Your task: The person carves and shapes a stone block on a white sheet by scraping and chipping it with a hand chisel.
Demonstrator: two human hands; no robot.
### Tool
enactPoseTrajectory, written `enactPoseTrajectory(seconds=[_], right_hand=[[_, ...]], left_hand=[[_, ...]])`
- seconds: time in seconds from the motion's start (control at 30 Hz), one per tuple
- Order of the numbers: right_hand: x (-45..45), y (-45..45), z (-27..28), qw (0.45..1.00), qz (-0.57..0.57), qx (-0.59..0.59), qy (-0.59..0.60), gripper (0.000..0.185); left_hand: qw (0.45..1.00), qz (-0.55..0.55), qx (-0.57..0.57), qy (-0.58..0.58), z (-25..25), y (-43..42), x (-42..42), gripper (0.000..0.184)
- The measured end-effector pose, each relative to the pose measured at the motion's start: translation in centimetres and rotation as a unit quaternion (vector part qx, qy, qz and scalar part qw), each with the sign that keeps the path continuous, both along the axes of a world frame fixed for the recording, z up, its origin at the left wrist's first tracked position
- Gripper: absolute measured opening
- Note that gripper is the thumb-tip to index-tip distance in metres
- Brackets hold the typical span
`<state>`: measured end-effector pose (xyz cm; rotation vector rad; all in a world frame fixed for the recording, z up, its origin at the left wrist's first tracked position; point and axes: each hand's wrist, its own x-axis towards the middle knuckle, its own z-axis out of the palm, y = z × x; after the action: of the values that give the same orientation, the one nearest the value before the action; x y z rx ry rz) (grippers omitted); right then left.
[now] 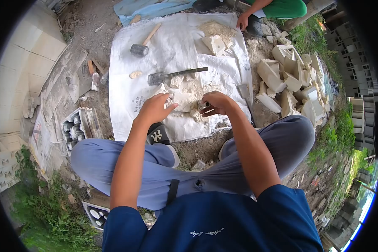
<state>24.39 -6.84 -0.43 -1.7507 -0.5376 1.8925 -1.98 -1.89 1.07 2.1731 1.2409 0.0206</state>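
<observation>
Our right grip [218,102] curls round a dark, round-ended object [207,104]; our left grip [155,108], loosely open, meets pale crumbled rubble [185,99] on white woven sheeting [124,84], a black mallet [157,79] lying just beyond.

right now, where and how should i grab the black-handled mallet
Probably by the right end of its handle, coming from above on the person's right: the straight handle points that way, away from the mallet head, while pale chunks lie near its middle.
</observation>
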Motion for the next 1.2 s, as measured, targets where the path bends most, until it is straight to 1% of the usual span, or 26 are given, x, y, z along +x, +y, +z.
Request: enactPoseTrajectory(seconds=[0.03, 0.07, 0.1, 0.13, 0.17, 0.2, 0.23, 0.27, 0.3, 0.33, 0.37, 0.4, 0.43, 0.47, 0.5, 0.57, 0.6, 0.67, 0.7, 0.77, 0.83, 0.9, 0.97, 1.0, 1.13, 1.2], right_hand=[[0.4, -0.6, -1.4, 1.000, 0.007, -0.023, 0.020, 0.024], [0.7, -1.2, -3.1, 0.998, 0.012, -0.045, 0.042, 0.018], [0.8, -2.1, -5.5, 0.995, 0.012, -0.099, 0.006, 0.013], [0.6, -3.3, -7.0, 0.987, 0.075, -0.134, -0.042, 0.010], [0.6, -4.3, -9.6, 0.978, 0.085, -0.189, -0.040, 0.013], [0.3, -5.7, -9.8, 0.973, 0.130, -0.189, -0.028, 0.018], [0.3, -7.4, -11.7, 0.973, 0.092, -0.211, 0.000, 0.025], [0.3, -8.6, -12.4, 0.974, 0.097, -0.202, -0.045, 0.029], [0.2, -9.5, -12.8, 0.972, 0.102, -0.193, -0.087, 0.033], [1.0, -9.8, -12.7, 0.972, 0.103, -0.192, -0.090, 0.033], [1.9, -10.0, -12.2, 0.974, 0.098, -0.175, -0.109, 0.038], [2.2, -10.1, -11.9, 0.975, 0.092, -0.159, -0.125, 0.044], [2.1, -10.0, -11.1, 0.975, 0.092, -0.161, -0.123, 0.044], [2.1, -10.0, -10.3, 0.977, 0.066, -0.166, -0.112, 0.046], [2.1, -9.8, -9.8, 0.979, 0.041, -0.171, -0.102, 0.049], [2.0, -10.1, -10.6, 0.982, 0.012, -0.167, -0.083, 0.051], [1.8, -10.2, -10.7, 0.984, -0.017, -0.164, -0.062, 0.053], [2.0, -10.3, -10.8, 0.984, -0.012, -0.165, -0.068, 0.054], [2.1, -10.3, -10.7, 0.983, -0.008, -0.165, -0.076, 0.056], [1.8, -10.1, -10.7, 0.984, -0.007, -0.162, -0.077, 0.056], [1.8, -9.6, -10.5, 0.984, -0.003, -0.156, -0.085, 0.056], [1.4, -9.2, -10.2, 0.983, -0.038, -0.158, -0.087, 0.055], [1.3, -8.5, -9.7, 0.984, -0.061, -0.149, -0.079, 0.055], [1.4, -8.3, -9.6, 0.984, -0.084, -0.140, -0.072, 0.055], [1.8, -7.4, -9.5, 0.983, -0.138, -0.119, -0.036, 0.055], [1.8, -7.5, -9.4, 0.981, -0.147, -0.121, -0.031, 0.055]], left_hand=[[0.999, -0.016, 0.032, -0.036, -1.9, -0.1, 0.2, 0.055], [0.998, 0.013, 0.030, -0.057, -3.3, -0.8, 0.6, 0.054], [0.998, 0.014, 0.031, -0.059, -4.6, -1.3, 0.8, 0.054], [0.999, 0.034, -0.005, -0.039, -6.2, -1.9, 0.9, 0.055], [0.997, 0.055, -0.041, -0.019, -7.7, -2.4, 1.1, 0.055], [0.997, 0.056, -0.042, -0.019, -9.1, -2.7, 1.5, 0.055], [0.992, 0.072, -0.102, -0.025, -10.5, -3.0, 2.1, 0.055], [0.982, 0.089, -0.162, -0.030, -12.1, -3.4, 2.6, 0.054], [0.982, 0.089, -0.164, -0.028, -14.5, -4.3, 3.2, 0.054], [0.972, 0.157, -0.171, -0.041, -17.0, -5.0, 4.2, 0.052], [0.957, 0.223, -0.176, -0.053, -18.3, -5.4, 5.3, 0.049], [0.957, 0.223, -0.175, -0.052, -18.5, -5.9, 6.1, 0.049], [0.866, 0.369, -0.312, -0.128, -18.6, -6.6, 6.8, 0.045], [0.727, 0.496, -0.432, -0.196, -18.8, -7.3, 7.3, 0.042], [0.726, 0.496, -0.434, -0.195, -19.9, -7.8, 7.4, 0.042], [0.588, 0.589, -0.466, -0.299, -22.7, -7.8, 8.0, 0.043], [0.589, 0.589, -0.466, -0.299, -22.3, -7.4, 8.3, 0.043], [0.498, 0.661, -0.419, -0.374, -21.4, -6.7, 8.8, 0.040], [0.500, 0.661, -0.419, -0.370, -21.4, -6.3, 9.1, 0.040], [0.435, 0.705, -0.392, -0.401, -21.3, -5.5, 9.2, 0.042], [0.423, 0.697, -0.411, -0.408, -21.2, -4.7, 9.4, 0.043], [0.411, 0.689, -0.429, -0.415, -21.2, -3.8, 9.2, 0.045], [0.438, 0.632, -0.464, -0.440, -21.4, -2.9, 9.3, 0.049], [0.439, 0.609, -0.476, -0.458, -20.9, -2.6, 9.7, 0.053], [0.449, 0.597, -0.483, -0.457, -19.8, -2.7, 10.4, 0.057], [0.586, 0.567, -0.454, -0.360, -20.6, -3.3, 9.5, 0.057]])
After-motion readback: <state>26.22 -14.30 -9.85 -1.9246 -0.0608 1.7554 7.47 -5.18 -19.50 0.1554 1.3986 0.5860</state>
